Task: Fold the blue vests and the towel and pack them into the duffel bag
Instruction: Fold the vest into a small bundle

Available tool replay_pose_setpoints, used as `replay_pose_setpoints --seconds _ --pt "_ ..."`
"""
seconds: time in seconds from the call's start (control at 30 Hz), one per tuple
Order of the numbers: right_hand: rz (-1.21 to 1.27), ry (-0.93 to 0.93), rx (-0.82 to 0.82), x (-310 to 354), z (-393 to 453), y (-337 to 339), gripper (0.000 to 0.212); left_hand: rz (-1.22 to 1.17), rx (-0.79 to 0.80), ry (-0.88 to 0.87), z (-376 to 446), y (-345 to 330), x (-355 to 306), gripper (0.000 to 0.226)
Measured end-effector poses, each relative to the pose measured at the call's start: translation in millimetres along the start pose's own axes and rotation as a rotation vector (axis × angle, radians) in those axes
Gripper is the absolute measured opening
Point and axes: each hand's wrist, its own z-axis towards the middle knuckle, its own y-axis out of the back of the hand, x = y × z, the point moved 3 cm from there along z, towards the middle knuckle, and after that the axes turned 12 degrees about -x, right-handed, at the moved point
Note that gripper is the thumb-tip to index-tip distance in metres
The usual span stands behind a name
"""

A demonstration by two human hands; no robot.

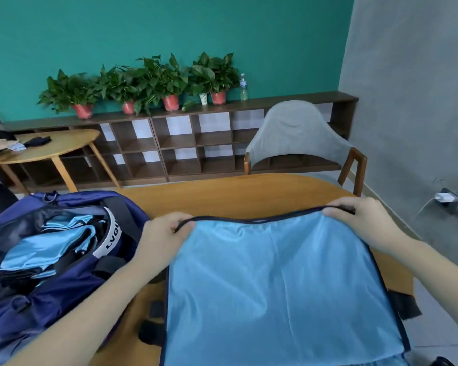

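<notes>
Head view looks down on a wooden table where a blue vest lies spread flat, filling the frame from the centre down to 6 o'clock. The left hand pinches the vest's dark-bound far edge at about 10 o'clock of the cloth, fingers curled over the binding. The right hand pinches the same edge at about 1 o'clock, thumb and fingers closed on the trim. Between the two hands the edge hangs in a shallow arc, slightly lifted off the table.

The cloth looks thin, shiny and very light, with soft ripples running down it; I judge it limp and slippery, likely to slide on the smooth tabletop and to slip out of a fold unless it is pressed flat. The dark binding round the rim is the firmer part and gives the surest hold, so the corners or the bound edge are the places to take it, as both hands do now. Dark straps stick out at the vest's sides, at 3 o'clock and 8 o'clock of the cloth; they may snag or flap and probably want tucking inside the fold.

At 9 o'clock sits the duffel bag, dark blue and unzipped, just beside the vest's left side. Inside it lie folded blue vests of the same shiny stuff. I see no towel that I can be sure of. Nothing here looks fragile or heavy.
</notes>
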Motion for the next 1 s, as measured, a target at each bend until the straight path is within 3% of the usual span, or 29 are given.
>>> replay_pose_setpoints --seconds 0.17,0.3,0.5,0.67,0.83,0.93,1.0 --pt "-0.213 -0.014 0.041 -31 59 -40 0.015 0.195 0.05 0.024 47 -40 38 0.009" --pt "-0.372 -0.16 0.152 -80 51 -79 0.015 0.37 0.155 0.143 31 -76 74 0.014" --pt "-0.317 -0.115 0.036 -90 38 -84 0.018 0.444 0.098 0.081 22 -85 78 0.016" --pt "-0.143 -0.079 -0.032 -78 34 -71 0.017 0.203 -0.021 0.012 22 -69 70 0.008" --pt "-0.089 0.04 -0.132 -47 44 -48 0.009 0.153 -0.13 -0.06 38 -43 48 0.005" --pt "-0.153 0.014 -0.146 -43 67 -46 0.02 0.189 -0.084 -0.005 59 -44 42 0.008" --pt "-0.257 -0.09 -0.039 -46 76 -54 0.037 0.353 0.032 0.05 68 -52 45 0.027"
